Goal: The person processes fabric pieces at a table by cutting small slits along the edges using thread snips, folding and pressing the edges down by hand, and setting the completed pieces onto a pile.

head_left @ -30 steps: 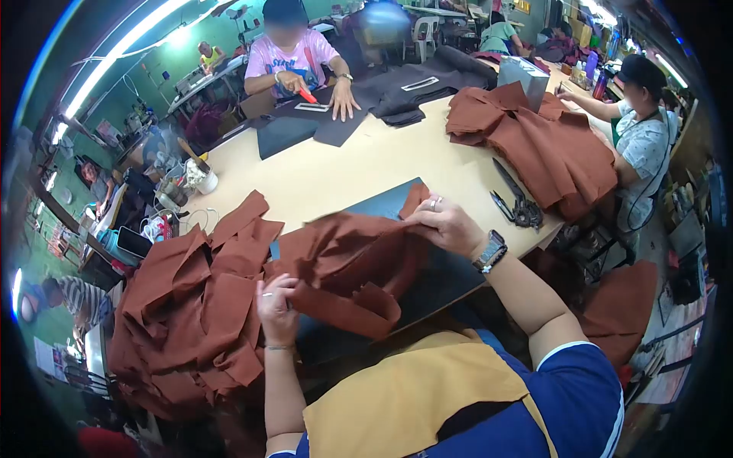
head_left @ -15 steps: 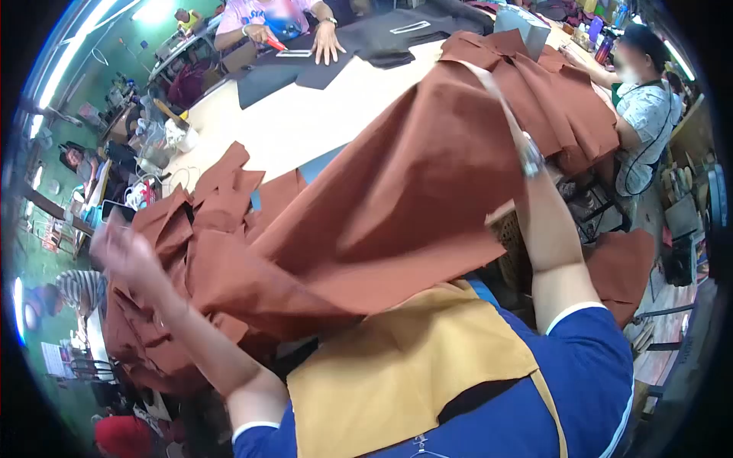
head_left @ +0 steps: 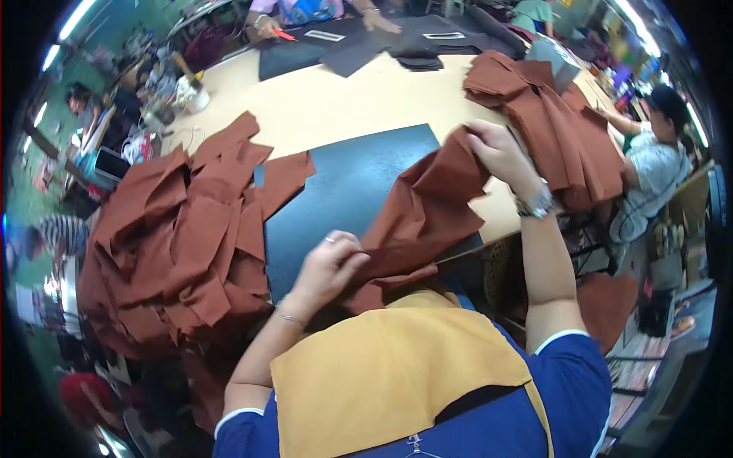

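A piece of reddish-brown fabric (head_left: 431,195) hangs between my two hands, over a dark board (head_left: 336,183) and the table's near edge. My left hand (head_left: 332,267), with a ring on one finger, is closed on the fabric's lower left part. My right hand (head_left: 500,153), with a watch at the wrist, pinches its upper right corner. A big loose heap of the same brown fabric (head_left: 183,237) lies to the left of the board. Another stack of brown pieces (head_left: 546,130) lies beyond my right hand.
Across the pale table (head_left: 305,99), a person (head_left: 305,11) holds a red tool over dark fabric (head_left: 298,57). Another person (head_left: 657,160) sits at the right. A white container (head_left: 191,98) with tools stands at the back left, and a grey box (head_left: 551,61) by the right stack.
The wide brown piece spread across the table has been drawn in and bunched between my hands, uncovering the dark board. My left hand has come in from the far left.
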